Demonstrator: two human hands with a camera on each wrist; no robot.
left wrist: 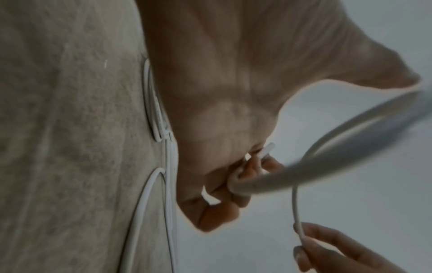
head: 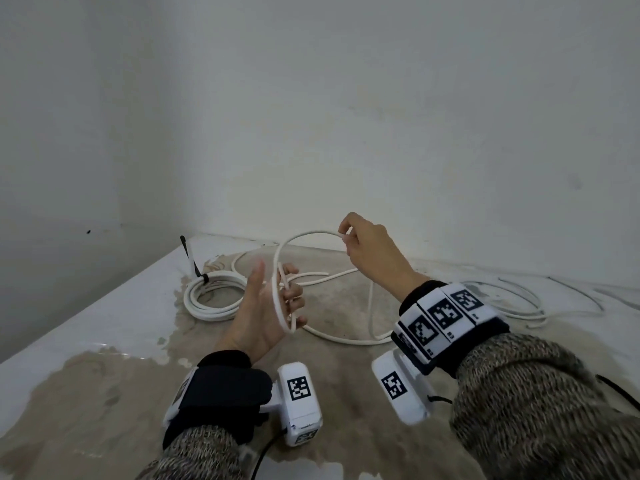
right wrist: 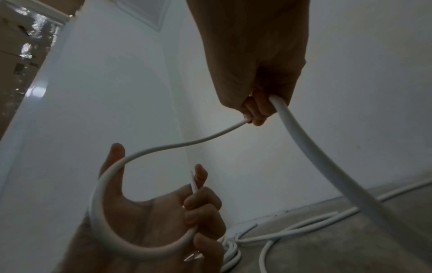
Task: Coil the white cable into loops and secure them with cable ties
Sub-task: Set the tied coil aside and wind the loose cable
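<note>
Left hand (head: 266,306) raised palm-up, fingers curled round the white cable (head: 298,237) near its end. Right hand (head: 367,251) higher, grip pinching the same loop. Remaining cable trailing over the surface (head: 104,306), beside a tied coil (head: 211,296).

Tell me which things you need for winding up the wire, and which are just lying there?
Needed:
- white cable
- left hand, gripping its end
- right hand, pinching the loop

Just lying there:
- finished coil with its black tie
- thin wires on the right
</note>
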